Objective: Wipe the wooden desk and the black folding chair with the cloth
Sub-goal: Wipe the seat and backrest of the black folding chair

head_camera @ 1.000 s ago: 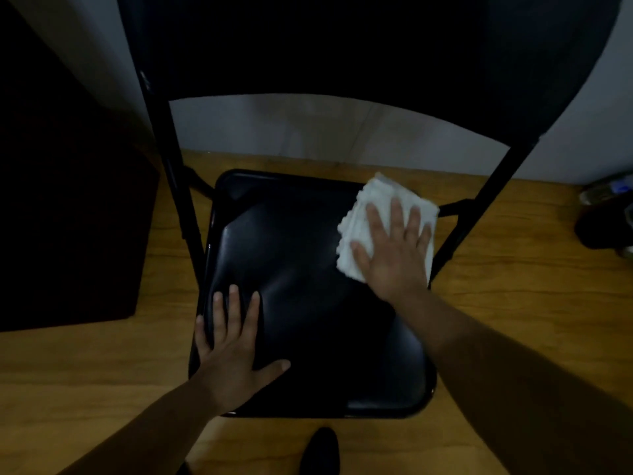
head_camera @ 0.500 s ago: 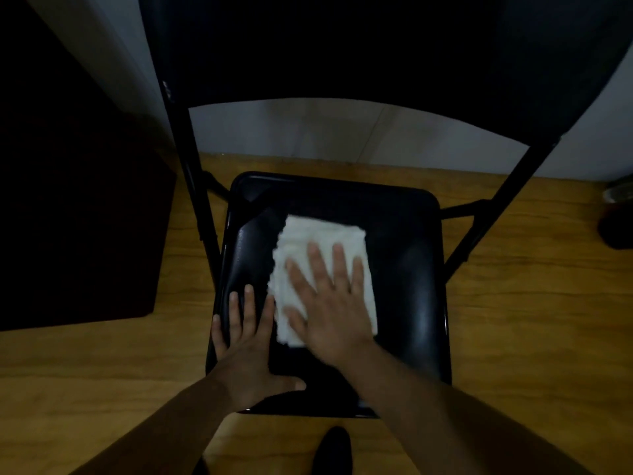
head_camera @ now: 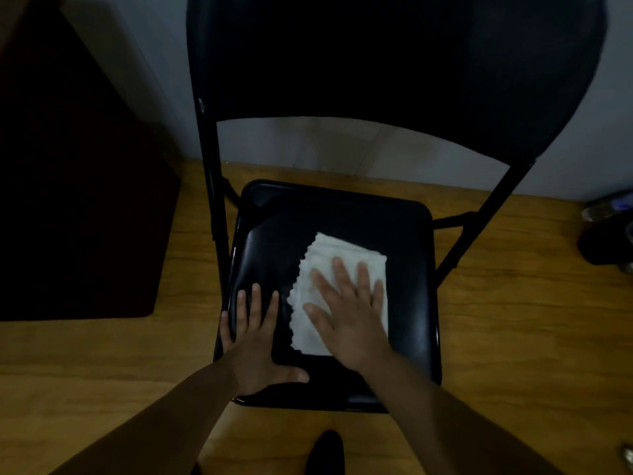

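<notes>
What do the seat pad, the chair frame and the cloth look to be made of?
Seat pad: probably vinyl or faux leather, smooth with a soft sheen. Frame: likely black-painted metal tube, thin and rigid. Cloth: white woven fabric, folded, wavy layered edges, matte.

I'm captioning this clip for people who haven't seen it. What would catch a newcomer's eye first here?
The white cloth stands out first, bright against the black seat of the folding chair at the centre, with the right hand pressed flat on it. Next, the left hand is spread on the seat's near left corner. The dark chair back fills the top of the view, above the wooden floor.
</notes>
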A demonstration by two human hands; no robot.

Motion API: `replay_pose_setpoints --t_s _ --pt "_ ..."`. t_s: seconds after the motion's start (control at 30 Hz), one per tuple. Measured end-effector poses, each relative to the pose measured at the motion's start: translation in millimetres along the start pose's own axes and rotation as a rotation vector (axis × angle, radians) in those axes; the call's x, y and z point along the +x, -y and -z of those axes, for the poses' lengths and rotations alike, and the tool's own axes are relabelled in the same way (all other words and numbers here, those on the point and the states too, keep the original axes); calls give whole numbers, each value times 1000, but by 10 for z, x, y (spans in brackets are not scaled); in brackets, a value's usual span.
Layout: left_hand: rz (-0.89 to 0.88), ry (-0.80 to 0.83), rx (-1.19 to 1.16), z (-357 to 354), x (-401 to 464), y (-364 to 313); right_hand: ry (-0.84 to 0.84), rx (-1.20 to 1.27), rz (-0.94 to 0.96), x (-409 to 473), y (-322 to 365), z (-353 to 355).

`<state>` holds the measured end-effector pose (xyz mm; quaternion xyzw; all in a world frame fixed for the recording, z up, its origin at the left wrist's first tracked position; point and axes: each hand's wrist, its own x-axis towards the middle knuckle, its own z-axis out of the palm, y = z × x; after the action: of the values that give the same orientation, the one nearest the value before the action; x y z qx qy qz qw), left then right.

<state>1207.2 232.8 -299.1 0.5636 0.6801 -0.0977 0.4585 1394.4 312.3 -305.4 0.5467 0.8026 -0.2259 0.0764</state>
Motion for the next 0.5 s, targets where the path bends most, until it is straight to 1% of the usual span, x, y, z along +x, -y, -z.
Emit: replay_pose_setpoints --t_s 0.03,0.1,0.13,0.2,0.23,0.3,0.33,0.4,0.43,0.5 --pt "-11 16 -45 58 -30 -4 -76 80 -86 -43 33 38" --pt "-43 10 -200 205 -123 7 -245 233 -421 -124 49 146" --pt "-54 -13 -318 284 -177 30 -244 319 -577 -154 64 206" --pt "-51 -40 -582 463 -311 69 -158 493 -744 -201 145 284" --pt "-53 -43 -657 555 -392 79 -128 620 -812 -202 190 326" --pt "-86 -75 -699 739 -555 85 -92 1001 -937 -235 298 482" --pt "-116 -101 -710 849 -629 87 -43 1214 -980 -293 366 619" --pt "-174 -168 -720 1121 -764 108 66 1614 -969 -423 531 900" --pt "-191 -205 -706 1281 -835 108 106 1746 -968 -477 572 1037" --pt "-177 -315 -635 1622 -943 92 140 1811 -986 -508 672 1396"
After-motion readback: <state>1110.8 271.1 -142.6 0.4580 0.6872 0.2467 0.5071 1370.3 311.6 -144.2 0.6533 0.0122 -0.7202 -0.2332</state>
